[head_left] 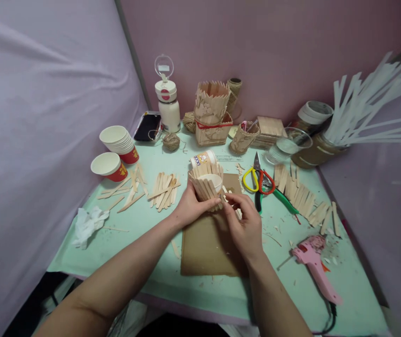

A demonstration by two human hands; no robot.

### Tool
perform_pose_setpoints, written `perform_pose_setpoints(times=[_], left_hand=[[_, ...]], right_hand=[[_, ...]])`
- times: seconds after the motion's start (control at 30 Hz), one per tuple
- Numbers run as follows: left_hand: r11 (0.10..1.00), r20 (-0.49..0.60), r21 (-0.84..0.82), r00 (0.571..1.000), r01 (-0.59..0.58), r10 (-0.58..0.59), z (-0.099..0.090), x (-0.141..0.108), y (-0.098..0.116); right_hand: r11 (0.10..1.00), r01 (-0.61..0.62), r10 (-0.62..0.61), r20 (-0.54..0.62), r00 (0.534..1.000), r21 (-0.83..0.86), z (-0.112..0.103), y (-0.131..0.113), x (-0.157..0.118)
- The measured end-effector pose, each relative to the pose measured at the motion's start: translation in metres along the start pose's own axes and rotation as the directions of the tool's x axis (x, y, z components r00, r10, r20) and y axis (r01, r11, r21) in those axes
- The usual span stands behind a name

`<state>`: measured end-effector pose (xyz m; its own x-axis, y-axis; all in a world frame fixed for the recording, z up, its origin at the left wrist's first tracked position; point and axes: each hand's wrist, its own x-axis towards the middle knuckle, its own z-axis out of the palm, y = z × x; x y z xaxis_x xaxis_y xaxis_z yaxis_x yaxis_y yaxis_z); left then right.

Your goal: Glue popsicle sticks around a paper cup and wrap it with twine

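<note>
My left hand (196, 202) is wrapped round a paper cup (211, 179) whose outside is faced with upright wooden craft sticks (204, 188). The cup leans, with its white inside facing up. At the cup's right side, the fingertips of my right hand (243, 220) are pinched together close to the left thumb. What they grip is hidden; pale stick ends show beside them. Just behind the cup lies another printed paper cup (203, 159). Below both hands, a sheet of brown cardboard (210, 250) rests on the table.
Loose craft sticks (164, 191) and stacked paper cups (118, 140) are on the left, near a crumpled tissue (90, 224). Scissors (257, 175), green-handled pliers (285, 200), a stick strip (302, 199) and a pink glue gun (315, 267) lie right. Stick-covered containers (211, 112) stand behind.
</note>
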<state>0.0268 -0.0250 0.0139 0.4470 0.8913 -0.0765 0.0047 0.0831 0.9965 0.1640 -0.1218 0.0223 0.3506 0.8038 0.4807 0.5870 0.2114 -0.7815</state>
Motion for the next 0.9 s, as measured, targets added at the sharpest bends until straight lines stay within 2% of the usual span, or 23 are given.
perform_pose_setpoints(times=[0.13, 0.27, 0.43, 0.9], left_hand=[[0.994, 0.041, 0.092, 0.997, -0.062, 0.058, 0.006, -0.007, -0.004], [0.971, 0.083, 0.191, 0.988, -0.143, 0.129, 0.009, -0.010, -0.006], [0.957, 0.128, 0.207, 0.975, -0.205, 0.181, 0.010, -0.010, -0.005], [0.957, 0.160, 0.195, 0.970, -0.215, 0.186, 0.011, -0.010, -0.003]], right_hand=[[0.999, 0.004, -0.001, -0.068, 0.998, 0.040, -0.002, -0.005, 0.002], [0.991, -0.020, 0.027, -0.053, 0.998, 0.134, -0.004, -0.010, 0.004], [0.983, -0.040, 0.049, -0.047, 0.998, 0.182, -0.005, -0.011, 0.005], [0.990, 0.005, 0.006, -0.080, 0.997, 0.139, 0.001, -0.010, 0.002]])
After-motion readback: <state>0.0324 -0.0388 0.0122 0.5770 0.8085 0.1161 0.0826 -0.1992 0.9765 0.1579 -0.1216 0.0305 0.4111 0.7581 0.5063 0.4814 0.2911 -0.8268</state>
